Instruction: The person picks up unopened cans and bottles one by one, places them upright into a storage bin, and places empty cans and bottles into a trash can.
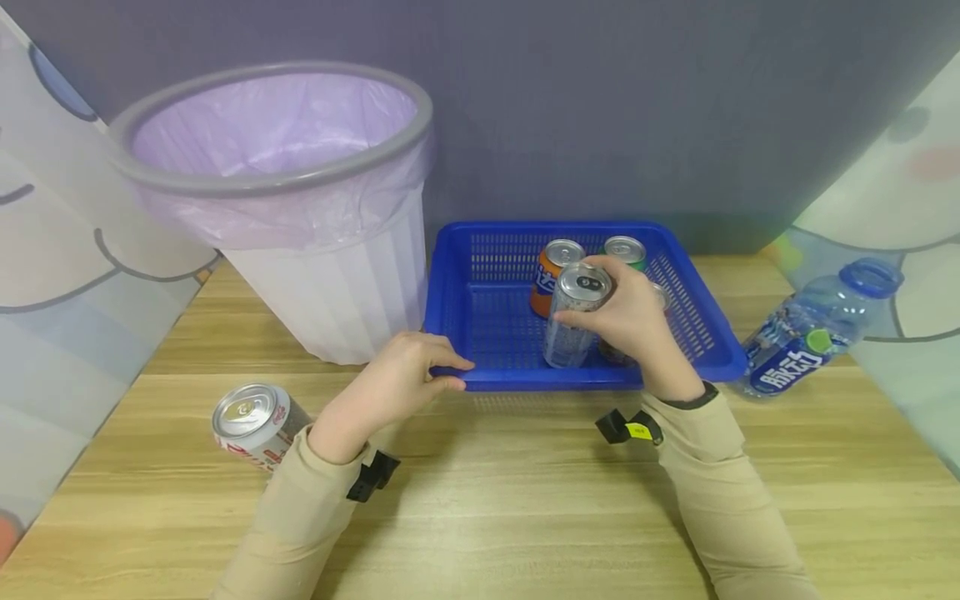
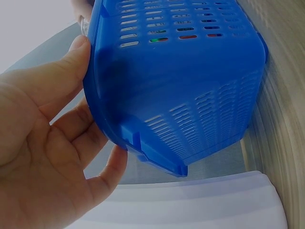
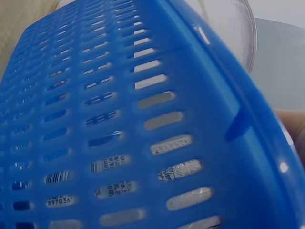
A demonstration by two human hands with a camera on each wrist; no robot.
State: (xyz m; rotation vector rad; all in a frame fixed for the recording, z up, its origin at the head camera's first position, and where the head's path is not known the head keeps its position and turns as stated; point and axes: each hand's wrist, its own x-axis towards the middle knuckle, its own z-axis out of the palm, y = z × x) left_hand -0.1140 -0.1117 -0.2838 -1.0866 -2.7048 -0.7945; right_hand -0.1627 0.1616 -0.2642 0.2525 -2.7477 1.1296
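Observation:
A slim silver can (image 1: pixel 567 329) stands slightly tilted inside the blue plastic basket (image 1: pixel 517 381). My right hand (image 1: pixel 633 312) grips it near the top, thumb on the near side. Behind it in the basket are an orange can (image 1: pixel 546 283) and a green can (image 1: pixel 626 249); another can is mostly covered by the right hand. At the basket's front left corner, my left hand (image 1: pixel 401 379) holds the rim, with the thumb and fingers around the edge in the left wrist view. Through the basket's slots, the right wrist view shows printed can sides and a barcode.
A white bin (image 1: pixel 345 283) with a purple liner stands left of the basket. A white and red can (image 1: pixel 258 425) is on the wooden table (image 1: pixel 480 517) beside the left forearm. A blue-capped plastic bottle (image 1: pixel 813 333) leans at the basket's right. A grey panel rises behind.

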